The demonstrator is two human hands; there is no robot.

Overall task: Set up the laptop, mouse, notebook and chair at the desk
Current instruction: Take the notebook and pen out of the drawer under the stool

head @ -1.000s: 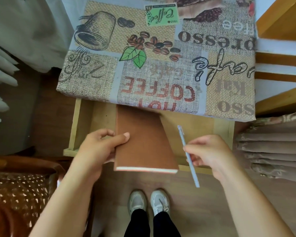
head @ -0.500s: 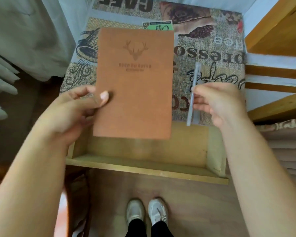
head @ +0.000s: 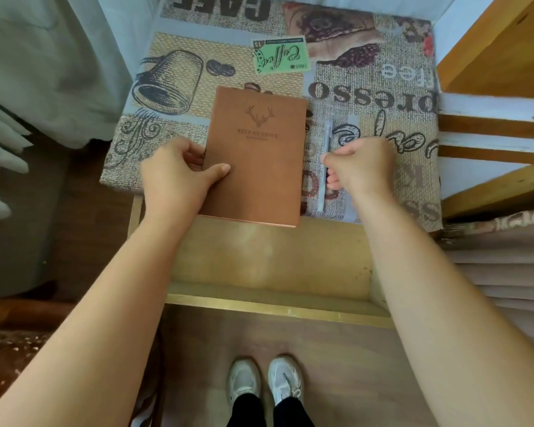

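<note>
A brown notebook [head: 256, 158] with a deer-head emblem lies flat on the desk's coffee-print cloth [head: 173, 87], its near edge hanging a little over the desk's front. My left hand [head: 179, 177] grips its left edge, thumb on the cover. Right of the notebook a pale pen [head: 324, 161] lies lengthwise on the cloth. My right hand [head: 358, 164] is closed around the pen's middle, fingers curled under. No laptop or mouse is in view.
An open wooden drawer [head: 272, 300] juts out below the desk toward me. A chair [head: 10, 349] with a patterned seat sits at the lower left. Wooden shelving [head: 490, 180] stands on the right, a curtain [head: 43, 72] on the left. My feet are on the wood floor.
Both hands lifted the notebook and pen out of the drawer, carried them up over the desk and lowered them onto the cloth.
</note>
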